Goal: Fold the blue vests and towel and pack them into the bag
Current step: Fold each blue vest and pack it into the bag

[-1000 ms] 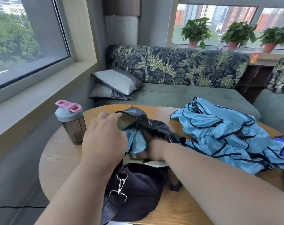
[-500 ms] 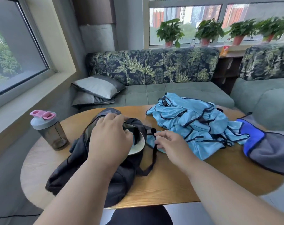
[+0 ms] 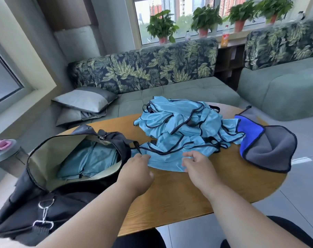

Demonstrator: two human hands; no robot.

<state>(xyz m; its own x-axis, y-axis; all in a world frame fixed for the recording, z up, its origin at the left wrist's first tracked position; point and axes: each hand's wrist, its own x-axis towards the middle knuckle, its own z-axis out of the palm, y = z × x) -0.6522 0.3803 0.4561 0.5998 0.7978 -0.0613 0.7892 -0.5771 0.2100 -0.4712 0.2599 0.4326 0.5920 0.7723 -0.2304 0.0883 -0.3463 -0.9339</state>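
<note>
- Both hands left the bag [image 3: 44,203]; the left hand [image 3: 136,173] and right hand [image 3: 199,167] pinched the nearest vest's [image 3: 165,161] edge.
- One vest already lay packed, so another fold was starting.

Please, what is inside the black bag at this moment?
Inside the open black bag, light blue folded fabric, apparently a vest, lies against the pale lining. How many pieces are there cannot be told; anything beneath is covered.
</note>
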